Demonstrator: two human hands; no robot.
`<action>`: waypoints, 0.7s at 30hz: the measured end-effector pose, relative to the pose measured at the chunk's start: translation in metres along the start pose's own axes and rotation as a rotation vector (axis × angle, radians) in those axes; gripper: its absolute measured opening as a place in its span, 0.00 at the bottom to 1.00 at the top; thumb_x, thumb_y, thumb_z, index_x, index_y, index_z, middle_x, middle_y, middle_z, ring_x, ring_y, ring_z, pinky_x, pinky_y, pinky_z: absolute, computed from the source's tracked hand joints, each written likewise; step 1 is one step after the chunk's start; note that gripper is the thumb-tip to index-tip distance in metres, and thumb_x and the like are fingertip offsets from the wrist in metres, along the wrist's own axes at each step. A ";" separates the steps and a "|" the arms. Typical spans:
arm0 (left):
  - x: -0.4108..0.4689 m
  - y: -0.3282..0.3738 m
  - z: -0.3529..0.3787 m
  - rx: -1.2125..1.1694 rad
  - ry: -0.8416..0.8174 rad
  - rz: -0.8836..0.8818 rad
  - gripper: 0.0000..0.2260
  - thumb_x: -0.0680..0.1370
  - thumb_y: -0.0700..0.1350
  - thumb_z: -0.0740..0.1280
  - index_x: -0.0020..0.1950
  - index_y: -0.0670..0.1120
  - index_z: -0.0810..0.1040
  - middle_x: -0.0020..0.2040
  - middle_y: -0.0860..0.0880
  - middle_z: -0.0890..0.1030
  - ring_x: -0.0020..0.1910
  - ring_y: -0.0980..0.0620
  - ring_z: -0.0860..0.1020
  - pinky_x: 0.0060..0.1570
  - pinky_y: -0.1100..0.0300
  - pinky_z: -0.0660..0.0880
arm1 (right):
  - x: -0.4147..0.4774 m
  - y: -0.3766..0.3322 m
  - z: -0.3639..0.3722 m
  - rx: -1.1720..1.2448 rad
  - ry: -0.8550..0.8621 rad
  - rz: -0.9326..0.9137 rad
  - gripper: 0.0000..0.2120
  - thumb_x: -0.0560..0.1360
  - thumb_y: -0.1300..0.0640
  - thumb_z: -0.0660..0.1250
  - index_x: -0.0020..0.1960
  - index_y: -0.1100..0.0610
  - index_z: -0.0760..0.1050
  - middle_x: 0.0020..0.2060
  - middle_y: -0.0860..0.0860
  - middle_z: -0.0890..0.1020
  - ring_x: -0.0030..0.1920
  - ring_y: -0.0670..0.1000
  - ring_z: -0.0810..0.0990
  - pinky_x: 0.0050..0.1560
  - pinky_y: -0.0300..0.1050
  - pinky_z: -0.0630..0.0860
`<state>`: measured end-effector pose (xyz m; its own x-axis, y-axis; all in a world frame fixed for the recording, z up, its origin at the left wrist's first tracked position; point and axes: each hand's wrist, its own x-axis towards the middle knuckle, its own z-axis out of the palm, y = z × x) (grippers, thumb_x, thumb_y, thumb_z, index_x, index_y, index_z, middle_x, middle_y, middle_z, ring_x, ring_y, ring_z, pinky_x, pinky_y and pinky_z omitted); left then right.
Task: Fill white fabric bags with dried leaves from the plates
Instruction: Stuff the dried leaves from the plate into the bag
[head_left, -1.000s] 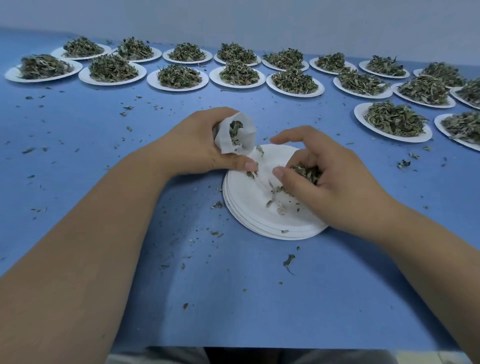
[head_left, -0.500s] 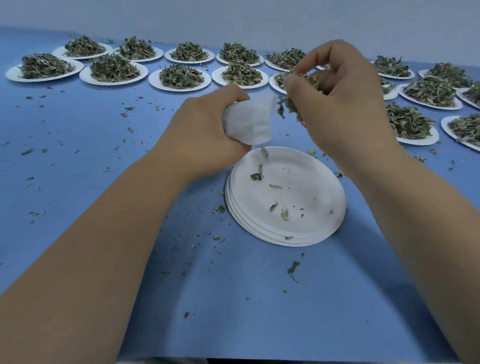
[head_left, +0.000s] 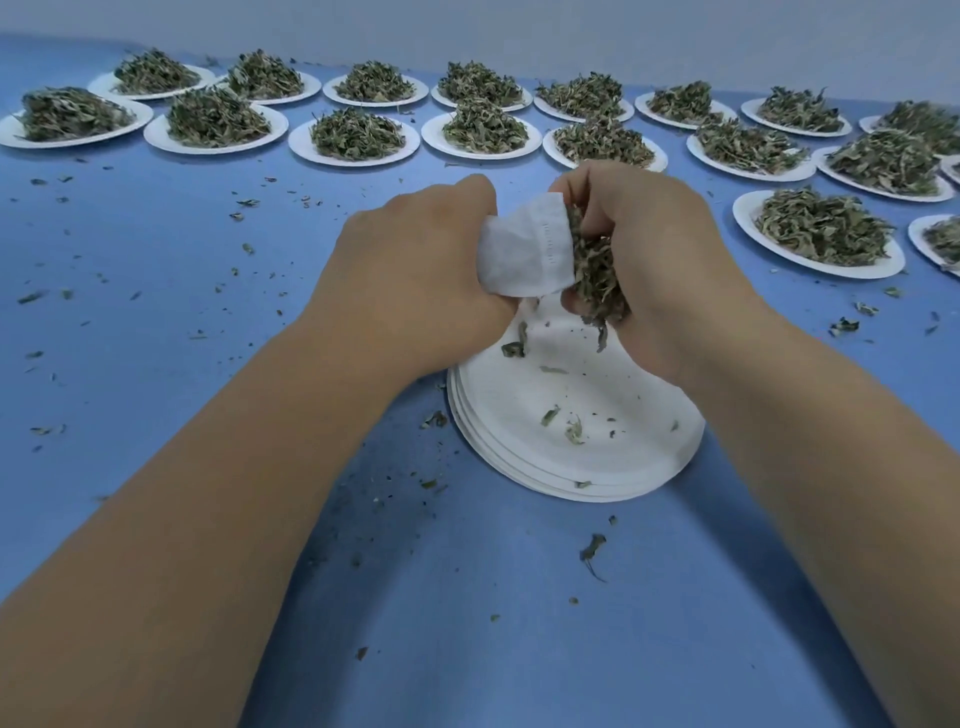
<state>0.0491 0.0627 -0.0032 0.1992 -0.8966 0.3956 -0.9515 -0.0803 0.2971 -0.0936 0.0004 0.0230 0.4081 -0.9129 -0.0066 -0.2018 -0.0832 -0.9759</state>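
My left hand (head_left: 415, 270) grips a small white fabric bag (head_left: 524, 249), its mouth turned to the right. My right hand (head_left: 654, 260) holds a clump of dried leaves (head_left: 595, 270) pressed against the bag's mouth. Both hands hover just above a stack of white paper plates (head_left: 623, 447) with only a few leaf scraps on the top one. The bag's inside is hidden.
Two rows of white plates heaped with dried leaves (head_left: 358, 137) run along the back of the blue table (head_left: 156, 312), with more plates (head_left: 821, 234) at the right. Leaf crumbs are scattered over the table around the stack.
My right hand lifted leaves off the top plate, rose, then came down to the bag's mouth. My left hand turned the bag toward it.
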 end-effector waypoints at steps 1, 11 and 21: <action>0.000 0.001 0.000 0.023 0.004 0.003 0.13 0.72 0.54 0.69 0.48 0.50 0.70 0.39 0.52 0.73 0.38 0.46 0.72 0.39 0.53 0.66 | -0.001 0.003 -0.003 0.010 -0.015 0.022 0.12 0.70 0.63 0.56 0.35 0.54 0.76 0.35 0.57 0.78 0.39 0.57 0.74 0.39 0.54 0.70; -0.003 0.012 -0.001 0.251 0.044 0.083 0.13 0.71 0.51 0.68 0.45 0.50 0.65 0.37 0.52 0.67 0.33 0.48 0.65 0.43 0.50 0.61 | 0.001 0.019 -0.029 0.308 -0.170 0.139 0.11 0.75 0.69 0.70 0.42 0.54 0.74 0.31 0.52 0.77 0.31 0.52 0.76 0.30 0.43 0.72; -0.008 0.017 0.003 0.193 -0.017 0.140 0.19 0.71 0.67 0.65 0.49 0.53 0.70 0.40 0.54 0.72 0.43 0.45 0.72 0.46 0.49 0.68 | 0.000 0.030 -0.045 0.341 -0.201 0.021 0.09 0.60 0.62 0.77 0.39 0.58 0.81 0.36 0.56 0.82 0.38 0.56 0.79 0.47 0.52 0.76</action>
<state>0.0302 0.0673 -0.0037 0.0601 -0.9121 0.4056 -0.9971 -0.0354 0.0681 -0.1400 -0.0200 0.0037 0.5800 -0.8138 -0.0366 0.0816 0.1028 -0.9914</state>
